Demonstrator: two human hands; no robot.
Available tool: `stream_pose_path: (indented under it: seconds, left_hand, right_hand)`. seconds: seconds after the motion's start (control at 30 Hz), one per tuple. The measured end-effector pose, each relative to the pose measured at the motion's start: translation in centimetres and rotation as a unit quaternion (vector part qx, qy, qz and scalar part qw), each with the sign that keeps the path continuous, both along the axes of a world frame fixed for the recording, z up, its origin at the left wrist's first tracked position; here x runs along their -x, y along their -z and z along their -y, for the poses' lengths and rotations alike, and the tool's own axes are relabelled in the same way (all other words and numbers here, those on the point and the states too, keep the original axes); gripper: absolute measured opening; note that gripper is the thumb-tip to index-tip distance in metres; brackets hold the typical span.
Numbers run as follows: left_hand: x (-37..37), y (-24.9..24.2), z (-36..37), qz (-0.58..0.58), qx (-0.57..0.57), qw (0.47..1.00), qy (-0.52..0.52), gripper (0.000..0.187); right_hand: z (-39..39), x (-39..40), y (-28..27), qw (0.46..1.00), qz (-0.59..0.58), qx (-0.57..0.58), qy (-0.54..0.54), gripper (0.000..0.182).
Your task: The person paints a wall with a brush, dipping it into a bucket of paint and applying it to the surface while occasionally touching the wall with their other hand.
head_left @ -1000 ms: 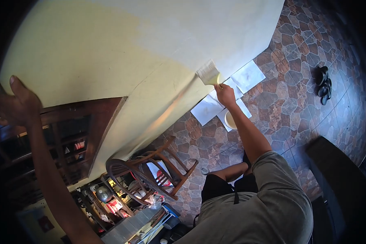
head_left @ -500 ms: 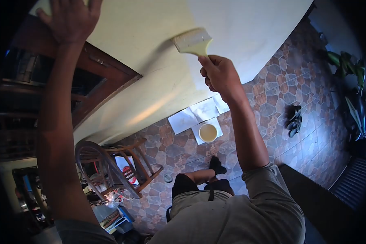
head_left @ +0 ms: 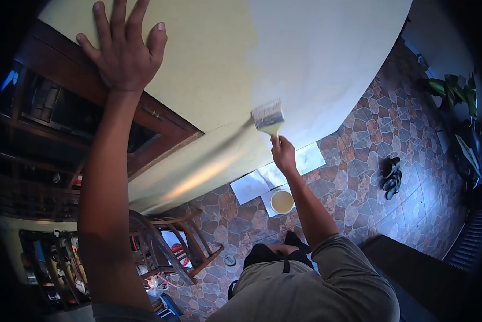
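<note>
My right hand [head_left: 283,154] grips the handle of a wide paintbrush [head_left: 268,119], its bristles pointing up at the wall [head_left: 209,80]. The brush lies over the border between the yellowish part of the wall and a whiter, freshly coated-looking part on the right. My left hand [head_left: 128,56] rests flat on the wall with fingers spread, beside the corner of a dark wooden window frame [head_left: 171,121]. Below the brush, a round tub of pale paint [head_left: 282,202] stands on white sheets [head_left: 251,185] laid along the foot of the wall.
A wooden chair [head_left: 198,241] with things on it stands at the lower left. Dark sandals [head_left: 392,180] lie on the stone-patterned floor [head_left: 353,182] to the right. A leafy plant [head_left: 453,91] is at the far right, and a dark flat surface [head_left: 407,263] lies at the lower right.
My right hand has brought the brush down along the wall, and its bristles now point upward. My left hand appears lower in view, still against the wall; the whole view has shifted.
</note>
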State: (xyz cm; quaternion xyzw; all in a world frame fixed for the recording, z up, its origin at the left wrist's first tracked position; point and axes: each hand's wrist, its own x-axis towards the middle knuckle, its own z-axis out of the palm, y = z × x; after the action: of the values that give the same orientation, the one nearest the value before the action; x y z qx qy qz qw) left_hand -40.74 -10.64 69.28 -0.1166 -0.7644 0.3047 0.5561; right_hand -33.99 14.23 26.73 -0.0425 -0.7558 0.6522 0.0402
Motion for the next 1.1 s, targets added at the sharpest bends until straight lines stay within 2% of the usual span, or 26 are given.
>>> stream_pose_path:
  seconds: [0.03, 0.07, 0.1, 0.17, 0.27, 0.33, 0.4, 0.47, 0.57, 0.63, 0.73, 0.8, 0.83, 0.87, 0.9, 0.97, 1.07, 1.1]
  left_hand:
    - [0.1, 0.0, -0.1, -0.020, 0.015, 1.000, 0.004, 0.073]
    - [0.0, 0.0, -0.3, -0.020, 0.013, 1.000, 0.002, 0.073]
    - [-0.3, -0.1, -0.7, -0.001, -0.004, 1.000, 0.013, 0.073]
    - [-0.6, -0.2, -1.0, 0.017, -0.024, 0.999, 0.019, 0.073]
    - [-0.7, -0.2, -0.9, 0.022, -0.029, 0.999, 0.013, 0.073]
    - [-0.7, -0.3, -0.9, 0.007, -0.016, 1.000, 0.024, 0.073]
    - [-0.6, -0.3, -0.5, 0.044, -0.049, 0.997, 0.038, 0.069]
    - [-0.3, -0.1, -0.3, -0.013, -0.006, 0.997, 0.070, 0.064]
    - [0.2, 0.1, 0.0, -0.045, 0.008, 0.998, 0.053, 0.060]
    - [-0.1, 0.5, 0.2, -0.043, 0.005, 0.998, 0.049, 0.060]
    - [-0.1, 0.1, 0.2, -0.011, -0.014, 0.998, 0.053, 0.061]
    - [-0.1, 0.3, 0.1, -0.002, -0.025, 0.998, 0.054, 0.062]
    - [0.1, 0.2, 0.2, -0.006, -0.023, 0.998, 0.053, 0.062]
    - [0.2, 0.2, 0.2, -0.024, -0.009, 0.998, 0.059, 0.062]
    - [0.2, 0.2, 0.3, -0.039, 0.005, 0.997, 0.064, 0.063]
    - [0.3, 0.1, 0.4, -0.040, 0.009, 0.997, 0.067, 0.064]
    - [0.0, 0.4, 0.2, -0.019, -0.005, 0.998, 0.065, 0.064]
    - [-0.1, 0.2, 0.2, 0.001, -0.020, 0.998, 0.055, 0.064]
  right_hand:
    - [-0.3, 0.0, 4.5, 0.998, 0.054, -0.039, -0.012, 0.043]
    - [-0.4, 0.0, 6.5, 0.991, 0.107, -0.079, -0.024, 0.044]
    - [-0.9, -0.4, 5.3, 0.991, 0.107, -0.082, -0.027, 0.044]
    - [-2.2, -1.4, 0.4, 0.957, 0.284, 0.023, -0.056, 0.043]
    - [-2.4, -0.1, -5.2, 0.965, 0.241, 0.075, -0.067, 0.039]
    - [-2.6, 0.6, -12.7, 0.972, 0.201, 0.108, -0.059, 0.035]
    - [-2.9, -0.2, -20.9, 0.977, 0.164, 0.121, -0.068, 0.032]
    - [-3.2, -1.3, -26.3, 0.982, 0.102, 0.140, -0.076, 0.030]
    - [-3.4, -2.2, -32.2, 0.988, 0.007, 0.135, -0.070, 0.035]
    - [-3.3, -1.9, -33.7, 0.988, -0.053, 0.135, -0.058, 0.038]
    - [-3.3, 0.3, -30.7, 0.988, -0.012, 0.127, -0.084, 0.039]
    - [-2.8, 2.0, -23.6, 0.993, -0.010, 0.090, -0.071, 0.039]
    - [-2.7, 2.5, -19.3, 0.997, -0.045, 0.037, -0.052, 0.044]
    - [-2.3, 2.1, -15.8, 0.999, -0.034, 0.005, -0.041, 0.048]
    - [-2.0, 1.7, -12.4, 0.998, 0.010, 0.022, -0.053, 0.041]
    - [-1.8, 0.5, -6.7, 0.996, 0.072, 0.001, -0.053, 0.040]
    - [-2.4, -1.4, -4.5, 0.966, 0.249, 0.026, -0.067, 0.034]
    - [-2.4, -1.0, -5.0, 0.967, 0.246, 0.026, -0.068, 0.034]
